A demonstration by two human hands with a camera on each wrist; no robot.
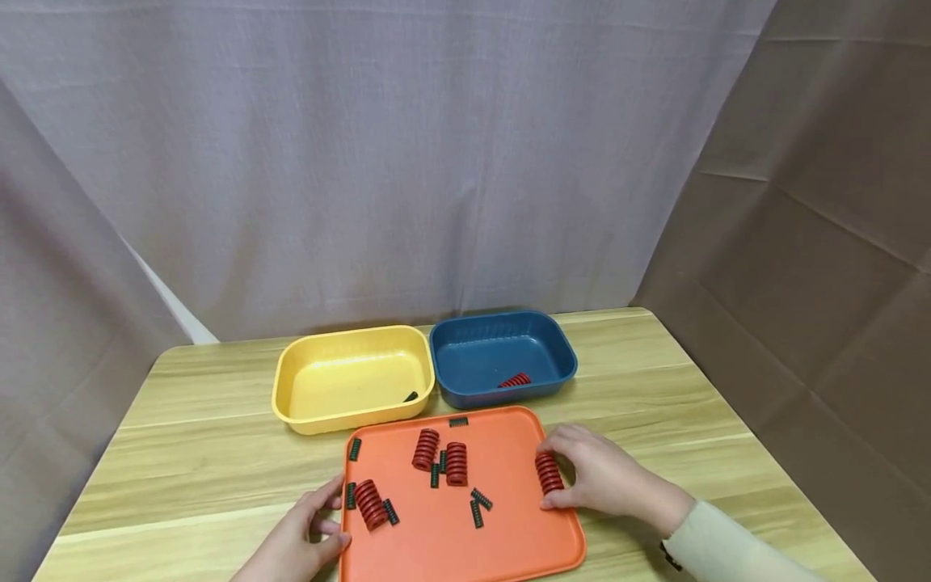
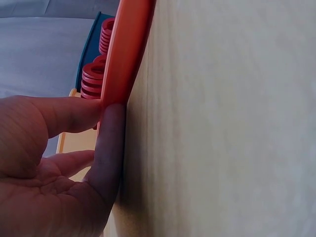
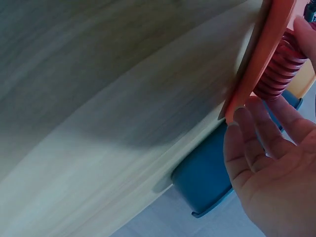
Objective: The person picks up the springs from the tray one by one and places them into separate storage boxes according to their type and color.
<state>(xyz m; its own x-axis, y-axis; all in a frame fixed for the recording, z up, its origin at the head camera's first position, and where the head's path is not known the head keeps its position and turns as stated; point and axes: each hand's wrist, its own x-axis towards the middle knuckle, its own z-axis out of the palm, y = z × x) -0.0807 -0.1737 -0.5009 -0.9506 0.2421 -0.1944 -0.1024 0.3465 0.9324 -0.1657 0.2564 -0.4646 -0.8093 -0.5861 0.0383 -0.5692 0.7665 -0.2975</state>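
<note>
My right hand [image 1: 600,473] is at the right side of the orange tray [image 1: 429,558]. Its thumb and index finger pinch a red coil spring [image 1: 549,473] by its two ends, and the other fingers stay near the rim in the right wrist view. My left hand [image 1: 301,533] holds the tray's left rim, thumb and fingers against the edge in the left wrist view. Three more red springs, one of them upright-looking near the middle [image 1: 457,464], lie on the tray. Several small dark springs [image 1: 476,513] are scattered among them.
Behind the tray stand a yellow bin [image 1: 342,396] with a small dark spring [image 1: 410,397] and a blue bin [image 1: 502,356] with a red spring [image 1: 515,380]. All rest on a wooden table [image 1: 196,436], with grey cloth [image 1: 349,162] hanging behind it.
</note>
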